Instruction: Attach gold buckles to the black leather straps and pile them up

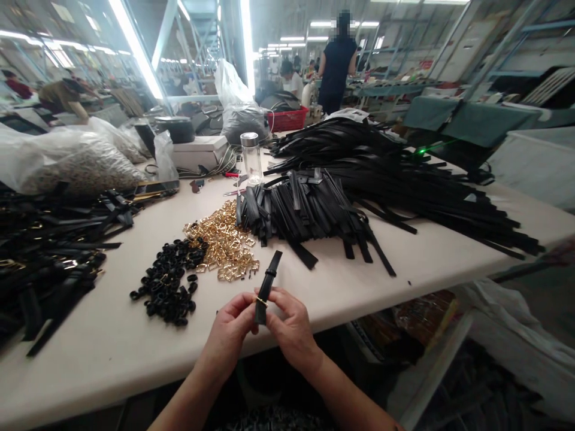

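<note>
Between my two hands, over the table's front edge, a short black strap (271,273) stands tilted upright. It carries a small black loop and, lower down, a gold buckle (261,301). My left hand (231,329) pinches the strap's lower part from the left, fingers closed. From the right my right hand (291,326) grips the same part beside the buckle, thumb against the strap. Beyond the hands lie a heap of gold buckles (224,236) and, left of it, a heap of black loops (168,281). A pile of short black straps (300,206) is behind the held strap.
Long black straps (381,161) cover the table's back right. Finished-looking straps with buckles (40,251) lie at the far left. Farther back are a glass bottle (251,158), a white box (197,152), plastic bags (76,158) and a red basket (287,119). A person (336,69) stands beyond.
</note>
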`<state>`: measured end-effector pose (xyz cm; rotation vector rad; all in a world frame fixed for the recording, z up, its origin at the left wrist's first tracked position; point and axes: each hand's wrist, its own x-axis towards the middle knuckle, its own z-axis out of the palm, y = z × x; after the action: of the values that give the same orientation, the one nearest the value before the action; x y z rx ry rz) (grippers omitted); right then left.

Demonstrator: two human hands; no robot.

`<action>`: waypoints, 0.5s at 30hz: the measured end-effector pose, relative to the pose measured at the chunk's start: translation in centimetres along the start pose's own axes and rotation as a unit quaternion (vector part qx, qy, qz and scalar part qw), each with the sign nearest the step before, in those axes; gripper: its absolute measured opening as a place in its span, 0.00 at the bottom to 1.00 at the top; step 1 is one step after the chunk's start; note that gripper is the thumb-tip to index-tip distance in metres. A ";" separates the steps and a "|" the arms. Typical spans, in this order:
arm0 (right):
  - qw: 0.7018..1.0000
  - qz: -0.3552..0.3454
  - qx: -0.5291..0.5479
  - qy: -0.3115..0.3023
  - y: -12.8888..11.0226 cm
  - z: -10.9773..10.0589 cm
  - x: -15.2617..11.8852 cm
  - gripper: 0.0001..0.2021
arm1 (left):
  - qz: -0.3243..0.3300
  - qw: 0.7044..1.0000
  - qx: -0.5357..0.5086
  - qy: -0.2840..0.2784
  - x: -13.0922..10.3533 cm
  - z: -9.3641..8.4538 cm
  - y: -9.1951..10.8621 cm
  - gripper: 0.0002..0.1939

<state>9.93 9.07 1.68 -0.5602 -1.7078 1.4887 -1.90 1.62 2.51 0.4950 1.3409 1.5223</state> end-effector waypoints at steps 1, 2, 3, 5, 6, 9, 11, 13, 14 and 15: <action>0.998 0.033 0.055 0.008 0.1 0.1 0.0 0.18 | 0.007 1.000 0.001 -0.001 -0.1 0.3 0.0 0.14; 0.992 0.070 0.107 0.013 0.1 0.2 -0.1 0.19 | 0.012 1.000 0.002 -0.001 -0.2 0.5 0.0 0.14; 0.983 0.105 0.150 0.015 0.1 0.3 -0.1 0.19 | 0.016 1.000 0.001 -0.002 -0.3 0.8 0.0 0.14; 0.967 0.151 0.205 0.026 0.0 0.6 0.0 0.19 | 0.024 1.000 -0.002 -0.002 -0.2 1.2 0.1 0.14; 0.962 0.161 0.217 0.036 0.0 0.7 0.0 0.19 | 0.028 1.000 -0.002 -0.003 -0.2 1.3 0.1 0.14; 0.957 0.166 0.231 0.056 0.0 0.9 0.2 0.19 | 0.043 0.999 0.011 -0.006 0.0 1.6 0.1 0.14; 0.959 0.160 0.226 0.060 0.3 0.7 0.2 0.18 | 0.044 0.998 0.034 -0.012 0.0 1.7 0.0 0.13; 0.965 0.151 0.203 0.061 0.6 0.3 0.2 0.16 | 0.034 0.996 0.072 -0.034 -0.3 1.3 0.0 0.12; 0.970 0.144 0.185 0.061 0.9 0.0 0.1 0.15 | 0.030 0.993 0.101 -0.047 -0.4 0.9 0.1 0.11; 0.975 0.137 0.162 0.064 1.1 -0.3 0.1 0.15 | 0.038 0.987 0.143 -0.055 -0.5 0.2 0.3 0.11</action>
<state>9.95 9.56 0.68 -0.7171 -1.2898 1.8394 -1.64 1.34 3.02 0.8083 1.4741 1.3479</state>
